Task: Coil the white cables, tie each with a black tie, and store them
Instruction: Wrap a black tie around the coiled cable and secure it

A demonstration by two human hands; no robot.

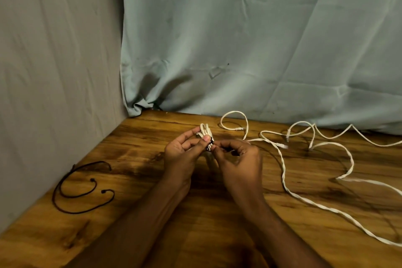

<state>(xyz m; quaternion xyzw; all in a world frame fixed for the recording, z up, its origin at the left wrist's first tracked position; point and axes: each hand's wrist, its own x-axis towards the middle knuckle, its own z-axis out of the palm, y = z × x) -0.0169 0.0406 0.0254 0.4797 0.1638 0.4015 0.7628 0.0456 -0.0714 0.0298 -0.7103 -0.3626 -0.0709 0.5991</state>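
Wooden table (pixel 152 137) backed by draped grey-green cloth (pixel 239 39); above its middle the left hand (pixel 182 150) grips a small coiled white cable (pixel 205 131) while the right hand (pixel 239 156) pinches a black tie (pixel 210 144) around it. Loose white cables (pixel 282 172) sprawl right, spare black ties (pixel 71 189) left

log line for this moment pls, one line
left hand holds coiled white cable | right hand fastening black tie on it | loose white cables right | spare black ties left
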